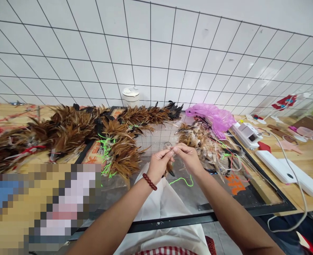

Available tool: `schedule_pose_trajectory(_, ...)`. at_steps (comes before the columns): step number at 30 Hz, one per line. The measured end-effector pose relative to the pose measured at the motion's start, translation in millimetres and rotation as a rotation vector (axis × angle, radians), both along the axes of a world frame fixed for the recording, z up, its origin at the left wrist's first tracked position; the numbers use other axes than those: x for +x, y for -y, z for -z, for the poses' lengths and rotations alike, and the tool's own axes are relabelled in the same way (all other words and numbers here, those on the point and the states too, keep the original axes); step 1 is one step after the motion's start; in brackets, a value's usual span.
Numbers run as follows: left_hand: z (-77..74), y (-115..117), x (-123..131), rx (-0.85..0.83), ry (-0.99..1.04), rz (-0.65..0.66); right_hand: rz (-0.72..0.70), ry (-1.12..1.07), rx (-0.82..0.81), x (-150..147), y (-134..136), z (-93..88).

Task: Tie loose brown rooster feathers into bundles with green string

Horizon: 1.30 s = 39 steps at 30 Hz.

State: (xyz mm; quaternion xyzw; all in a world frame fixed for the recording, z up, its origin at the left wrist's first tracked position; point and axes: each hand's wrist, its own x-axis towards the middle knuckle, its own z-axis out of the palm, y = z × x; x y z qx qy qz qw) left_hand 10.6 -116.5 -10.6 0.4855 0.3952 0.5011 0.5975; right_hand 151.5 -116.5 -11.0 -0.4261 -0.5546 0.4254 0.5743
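My left hand (pixel 158 163), with a beaded bracelet (pixel 149 181) at its wrist, is closed in a pinch. A few brown feathers (pixel 169 169) with a dark tip hang below its fingers. My right hand (pixel 188 157) pinches right beside it, the fingertips of both hands meeting; what lies between the right fingertips is too small to make out. Under the hands lies a bright green string (pixel 185 181) on the glass-like panel (pixel 183 202). A loose pile of pale and brown feathers (pixel 204 147) lies to the right, and a bundle of brown feathers (pixel 124 152) tied with green strings to the left.
Long feather garlands (pixel 63 129) stretch along the left and back. Behind them stand a white lidded cup (pixel 131 95) and a wire grid (pixel 150 53) against the wall. A pink plastic bag (pixel 214 117) is at back right, beside white power strips (pixel 275 166) and a cable (pixel 296 170).
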Motion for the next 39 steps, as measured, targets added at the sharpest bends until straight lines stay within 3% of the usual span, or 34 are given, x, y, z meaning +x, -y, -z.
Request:
schedule_pose_trajectory(6,3.8,5,3,-0.099,0.066,0.146,0.006,0.245,0.106,2,1,-6.9)
schedule_pose_trajectory(9,-2.5,-3,6,-0.255,0.303,0.082,-0.004,0.549,0.117,23,-23,-31.9)
schedule_pose_trajectory(13,-19.8,-25,6,-0.325,0.561,-0.01,0.229,1.163,0.098,54,-79,-72.1)
schedule_pose_trajectory(16,-25.8,-39,1,-0.353,0.644,-0.057,0.079,1.583,0.049,53,-111,-78.4)
schedule_pose_trajectory(19,-21.3,-45,-3,-0.351,0.664,-0.044,-0.033,1.823,0.083,39,-127,-65.0)
schedule_pose_trajectory(23,-8.8,-45,-2,-0.338,0.683,-0.041,0.013,1.877,0.062,35,-133,-53.7)
schedule_pose_trajectory(26,-2.2,-44,-2,-0.327,0.681,-0.015,0.099,1.825,0.073,45,-127,-66.5)
schedule_pose_trajectory(31,2.1,-43,-5,-0.346,0.686,-0.016,0.175,1.46,0.063,64,-99,-99.8)
schedule_pose_trajectory(35,5.1,-44,-6,-0.353,0.683,-0.015,0.064,1.183,-0.01,77,-83,-103.6)
schedule_pose_trajectory(37,6.9,-44,-6,-0.347,0.686,-0.007,-0.012,1.256,-0.062,80,-82,-98.4)
schedule_pose_trajectory(39,8.6,-44,-6,-0.328,0.685,0.01,-0.001,1.44,-0.144,80,-88,-92.1)
